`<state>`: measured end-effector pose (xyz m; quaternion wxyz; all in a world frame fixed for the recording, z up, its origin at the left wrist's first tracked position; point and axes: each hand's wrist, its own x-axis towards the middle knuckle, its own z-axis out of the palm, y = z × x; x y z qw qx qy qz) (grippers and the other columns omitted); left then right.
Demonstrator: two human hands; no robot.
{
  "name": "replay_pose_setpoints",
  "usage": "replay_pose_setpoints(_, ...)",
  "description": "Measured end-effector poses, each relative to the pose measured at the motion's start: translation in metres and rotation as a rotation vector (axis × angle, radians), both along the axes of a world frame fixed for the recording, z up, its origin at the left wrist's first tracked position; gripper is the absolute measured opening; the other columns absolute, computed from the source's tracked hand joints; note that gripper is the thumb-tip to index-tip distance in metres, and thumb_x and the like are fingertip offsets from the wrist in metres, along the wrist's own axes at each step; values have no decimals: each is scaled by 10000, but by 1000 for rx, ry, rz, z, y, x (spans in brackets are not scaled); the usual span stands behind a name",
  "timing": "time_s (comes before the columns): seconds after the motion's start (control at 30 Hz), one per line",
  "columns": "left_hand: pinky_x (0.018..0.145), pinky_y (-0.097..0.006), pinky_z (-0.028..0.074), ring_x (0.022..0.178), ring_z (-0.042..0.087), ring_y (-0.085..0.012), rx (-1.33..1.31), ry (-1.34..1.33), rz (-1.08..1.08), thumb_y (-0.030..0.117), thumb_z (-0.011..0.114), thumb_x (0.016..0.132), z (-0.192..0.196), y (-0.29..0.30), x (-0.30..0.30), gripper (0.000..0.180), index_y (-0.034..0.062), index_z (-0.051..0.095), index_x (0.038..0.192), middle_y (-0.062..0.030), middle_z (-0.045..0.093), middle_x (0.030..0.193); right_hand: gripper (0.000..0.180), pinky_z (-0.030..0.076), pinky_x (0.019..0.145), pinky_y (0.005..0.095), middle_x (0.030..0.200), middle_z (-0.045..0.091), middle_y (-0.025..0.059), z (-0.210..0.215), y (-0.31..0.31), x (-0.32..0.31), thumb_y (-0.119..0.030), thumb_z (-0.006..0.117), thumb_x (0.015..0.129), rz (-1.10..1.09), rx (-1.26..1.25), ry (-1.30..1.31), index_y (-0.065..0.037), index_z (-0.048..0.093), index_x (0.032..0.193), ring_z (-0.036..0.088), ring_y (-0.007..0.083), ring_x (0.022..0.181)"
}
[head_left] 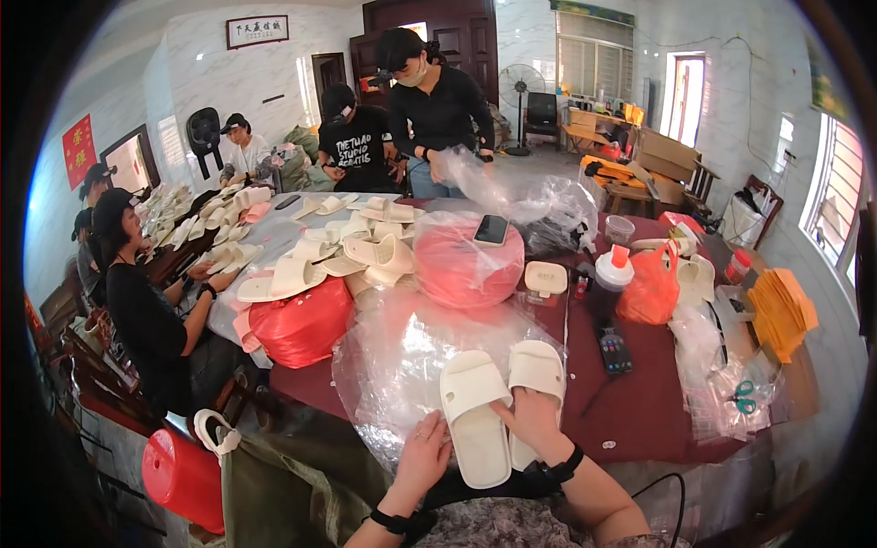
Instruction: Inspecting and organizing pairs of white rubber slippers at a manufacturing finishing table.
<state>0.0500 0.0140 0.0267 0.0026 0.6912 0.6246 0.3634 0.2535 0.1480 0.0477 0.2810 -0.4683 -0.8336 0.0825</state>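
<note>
A pair of cream slide slippers lies side by side before me at the near table edge. My right hand [534,422] is on the right slipper [537,363], its fingers partly under or against the strap and its thumb reaching toward the left slipper [479,420]. Exactly how the fingertips grip is hidden. My left hand [425,450] rests just left of the pair, fingers stretched out on a clear plastic bag [393,352], holding nothing I can see. The bag spreads flat beneath and beyond the slippers.
Beyond the bag sit a pink plastic-wrapped bundle [468,265] with a phone [491,230] on top, a red bag [301,320] and heaped slippers [379,251]. To the right are a dark phone [614,349], a bottle [613,274] and scissors [744,397]. Several people work around the table.
</note>
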Motion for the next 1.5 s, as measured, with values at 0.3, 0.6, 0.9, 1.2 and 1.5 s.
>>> replay_pose_setpoints(0.3, 1014, -461, 460, 1186, 553, -407, -123, 173, -110, 205, 713, 827, 26, 5, -12, 479, -38, 580, 1218, -245, 554, 1320, 395, 488, 626, 476, 708, 621, 202, 9, 7, 15, -357, 660, 875, -22, -2, 136, 7, 589, 741, 633, 384, 682)
replay_pose_setpoints(0.6, 1033, -446, 440, 1258, 516, -378, -180, 346, -181, 353, 778, 771, 52, 28, -31, 586, 92, 597, 1264, -164, 545, 1384, 192, 467, 568, 401, 708, 604, 185, 37, -14, 54, -133, 644, 885, 34, -91, 617, 45, 611, 822, 617, 343, 624)
replay_pose_setpoints(0.9, 1018, -435, 461, 1219, 559, -378, -264, 27, -250, 281, 672, 875, 40, 43, -38, 440, 92, 607, 1267, -167, 565, 1362, 233, 513, 643, 351, 871, 665, 191, 59, -49, 65, -119, 622, 893, 261, -211, 544, 4, 655, 1088, 677, 315, 738)
replay_pose_setpoints(1.2, 937, -300, 486, 1018, 663, -170, -446, -760, -8, 278, 557, 999, 28, 60, -57, 336, 12, 708, 1138, -127, 727, 1074, 334, 533, 709, 391, 997, 662, 197, 57, -62, 63, -117, 629, 888, 725, -357, 321, -35, 619, 1212, 659, 374, 822)
replay_pose_setpoints(1.5, 965, -341, 481, 1098, 644, -236, -371, -693, -88, 302, 555, 996, 20, 58, -62, 373, 23, 664, 1218, -155, 702, 1140, 223, 464, 591, 436, 731, 588, 200, 45, -49, 52, -199, 663, 864, 412, -296, 328, 15, 625, 814, 599, 388, 678)
